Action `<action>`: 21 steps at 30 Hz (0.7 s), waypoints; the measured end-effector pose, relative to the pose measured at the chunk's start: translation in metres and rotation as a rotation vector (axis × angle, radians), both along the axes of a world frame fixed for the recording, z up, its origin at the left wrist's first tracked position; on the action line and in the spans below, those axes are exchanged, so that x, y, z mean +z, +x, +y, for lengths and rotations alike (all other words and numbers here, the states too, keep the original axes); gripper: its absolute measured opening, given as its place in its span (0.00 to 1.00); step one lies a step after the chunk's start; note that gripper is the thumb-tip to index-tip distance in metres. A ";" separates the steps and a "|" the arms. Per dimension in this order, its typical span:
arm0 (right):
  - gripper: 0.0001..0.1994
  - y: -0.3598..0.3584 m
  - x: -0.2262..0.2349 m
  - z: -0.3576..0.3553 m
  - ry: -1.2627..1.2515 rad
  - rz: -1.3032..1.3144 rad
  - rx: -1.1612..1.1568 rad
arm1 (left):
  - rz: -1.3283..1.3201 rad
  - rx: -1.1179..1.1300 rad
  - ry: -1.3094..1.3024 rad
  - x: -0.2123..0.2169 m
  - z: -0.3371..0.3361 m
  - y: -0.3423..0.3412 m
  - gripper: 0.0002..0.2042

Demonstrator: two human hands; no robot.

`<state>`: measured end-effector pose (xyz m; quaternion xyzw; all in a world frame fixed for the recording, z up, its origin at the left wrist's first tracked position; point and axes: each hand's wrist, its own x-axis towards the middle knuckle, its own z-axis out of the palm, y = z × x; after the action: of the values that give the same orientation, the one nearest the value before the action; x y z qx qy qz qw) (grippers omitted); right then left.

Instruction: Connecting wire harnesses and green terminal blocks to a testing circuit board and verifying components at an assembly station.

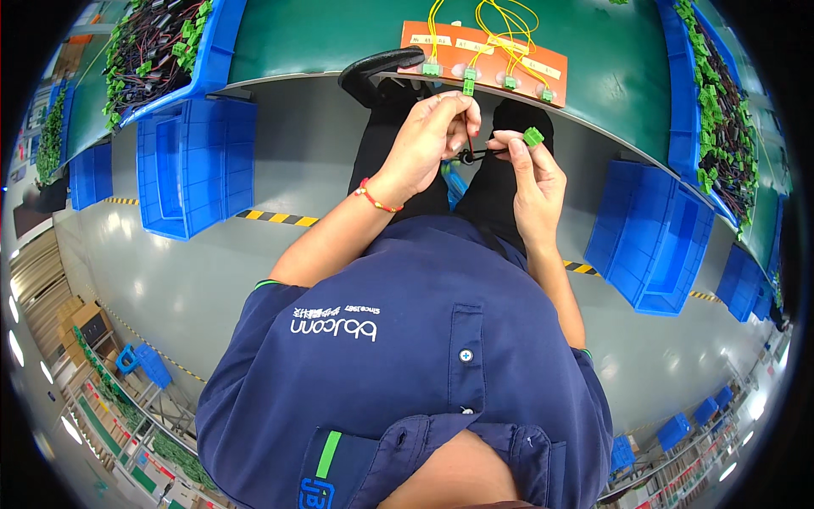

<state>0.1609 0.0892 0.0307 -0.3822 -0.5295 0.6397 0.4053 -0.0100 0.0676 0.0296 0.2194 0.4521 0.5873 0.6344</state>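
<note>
My left hand [432,140], with a red beaded bracelet at its wrist, pinches a small green terminal connector [469,88]. That connector meets one of the green sockets along the near edge of an orange board [413,61]. Between the thumb and fingers of my right hand [536,191] is another green connector [532,137], held apart from the board. Dark leads with a small black cylindrical part [465,157] run between the two hands. Other green sockets [510,82] on the board carry yellow wires [504,30] from behind.
The board lies on a green tabletop [314,38]. A blue bin [222,42] of wired green connectors stands left, another [683,102] right. Lower blue bins [195,170] [653,237] flank my legs. A black curved object [381,68] juts from the table's edge.
</note>
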 end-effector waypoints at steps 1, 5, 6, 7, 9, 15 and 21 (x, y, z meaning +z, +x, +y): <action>0.10 0.002 0.002 -0.001 0.050 -0.024 0.020 | -0.062 -0.008 0.004 -0.001 0.001 -0.002 0.13; 0.10 0.010 0.005 -0.002 0.325 -0.125 0.114 | -0.233 0.042 -0.033 0.003 0.001 0.002 0.13; 0.11 0.011 0.008 -0.001 0.464 -0.172 0.143 | -0.280 0.091 -0.060 0.005 0.001 0.004 0.13; 0.14 0.013 0.011 0.001 0.574 -0.226 0.170 | -0.280 0.091 -0.062 0.007 0.000 0.006 0.13; 0.15 0.012 0.015 0.002 0.667 -0.267 0.183 | -0.170 0.165 -0.088 0.010 -0.001 0.008 0.12; 0.25 0.009 0.012 0.002 0.909 -0.412 0.216 | 0.012 0.170 -0.046 0.008 0.002 0.011 0.12; 0.17 0.008 0.012 0.003 0.813 -0.430 0.155 | -0.003 0.126 -0.012 0.004 0.002 0.007 0.13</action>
<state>0.1691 0.0927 0.0428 -0.2755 -0.8362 0.3150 0.3544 -0.0031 0.0694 0.0331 0.1859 0.4674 0.6238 0.5983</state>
